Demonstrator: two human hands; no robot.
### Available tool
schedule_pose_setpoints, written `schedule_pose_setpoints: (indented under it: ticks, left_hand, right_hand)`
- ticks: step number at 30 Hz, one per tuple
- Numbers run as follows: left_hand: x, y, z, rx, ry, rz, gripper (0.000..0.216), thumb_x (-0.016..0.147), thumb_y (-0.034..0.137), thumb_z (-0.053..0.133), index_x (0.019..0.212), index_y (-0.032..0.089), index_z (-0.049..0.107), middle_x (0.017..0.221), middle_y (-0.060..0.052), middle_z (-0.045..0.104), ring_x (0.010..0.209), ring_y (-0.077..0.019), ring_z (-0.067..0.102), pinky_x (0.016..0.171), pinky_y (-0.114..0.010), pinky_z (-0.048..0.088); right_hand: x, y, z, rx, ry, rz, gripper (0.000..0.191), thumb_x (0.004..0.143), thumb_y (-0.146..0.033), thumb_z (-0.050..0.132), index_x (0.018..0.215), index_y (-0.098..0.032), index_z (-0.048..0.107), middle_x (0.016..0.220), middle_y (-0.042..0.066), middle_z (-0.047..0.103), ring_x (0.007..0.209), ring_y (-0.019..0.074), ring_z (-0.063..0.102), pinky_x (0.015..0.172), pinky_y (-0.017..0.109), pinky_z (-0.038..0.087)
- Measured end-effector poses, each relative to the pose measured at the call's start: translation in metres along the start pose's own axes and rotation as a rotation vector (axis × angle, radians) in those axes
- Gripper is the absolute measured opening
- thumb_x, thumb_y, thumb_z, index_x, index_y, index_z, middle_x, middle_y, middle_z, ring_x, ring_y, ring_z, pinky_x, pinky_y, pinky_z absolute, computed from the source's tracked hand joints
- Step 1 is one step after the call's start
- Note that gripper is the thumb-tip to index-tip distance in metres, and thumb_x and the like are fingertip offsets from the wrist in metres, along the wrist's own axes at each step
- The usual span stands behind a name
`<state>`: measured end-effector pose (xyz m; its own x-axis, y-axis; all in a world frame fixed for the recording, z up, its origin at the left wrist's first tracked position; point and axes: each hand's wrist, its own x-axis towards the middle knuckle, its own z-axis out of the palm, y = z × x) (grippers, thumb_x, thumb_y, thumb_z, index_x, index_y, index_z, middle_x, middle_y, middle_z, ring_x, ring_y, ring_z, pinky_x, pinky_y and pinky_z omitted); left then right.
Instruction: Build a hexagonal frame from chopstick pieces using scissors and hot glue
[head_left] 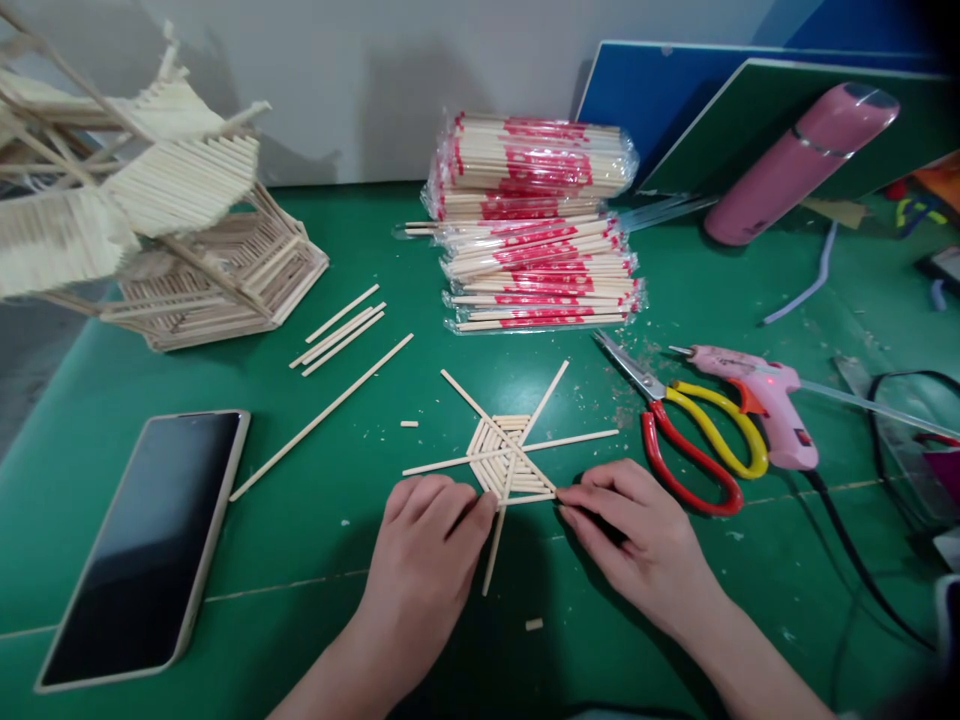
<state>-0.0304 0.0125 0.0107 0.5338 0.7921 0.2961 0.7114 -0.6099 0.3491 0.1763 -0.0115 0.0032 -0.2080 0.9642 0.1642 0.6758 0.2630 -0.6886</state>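
A web-like frame of wooden sticks lies on the green table, with long sticks crossing at its middle and rows of short pieces between them. Along its near side runs a short stick piece. My left hand is curled, its thumb and fingertip at the left end of that piece. At the other end, my right hand pinches the tip between thumb and forefinger, beside the end of a crossing stick. Scissors with red and yellow handles and a pink glue gun rest to the right.
Wrapped chopstick packs are piled at the back. A pink flask leans against boards. On the left are a stick-built model, a phone and loose sticks. Small offcuts lie about.
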Motion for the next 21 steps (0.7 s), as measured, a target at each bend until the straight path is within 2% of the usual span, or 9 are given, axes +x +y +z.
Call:
schedule_pose_setpoints:
  ticks: [9,21]
  left_hand:
    - [0.0029,0.0015,-0.0016,0.077,-0.012,0.022,0.029,0.087,0.019,0.032,0.084,0.019,0.061,0.070,-0.001,0.059,0.071,-0.0150,0.049,0.069,-0.030,0.036]
    - [0.0036,0.0065,0.0017,0.032,-0.035,-0.031,0.018,0.083,0.017,0.041,0.082,0.017,0.060,0.072,-0.001,0.059,0.072,-0.0153,0.050,0.072,-0.032,0.037]
  right_hand:
    - [-0.0013,0.0034,0.0018,-0.022,0.011,0.003,0.019,0.077,-0.017,0.053,0.093,-0.021,0.063,0.081,0.005,0.057,0.075,0.0156,0.054,0.064,0.028,0.047]
    - [0.0021,-0.0014,0.0040,-0.047,0.045,0.023,0.015,0.078,-0.019,0.052,0.085,-0.020,0.064,0.077,0.005,0.058,0.072,0.0151,0.055,0.063,0.028,0.046]
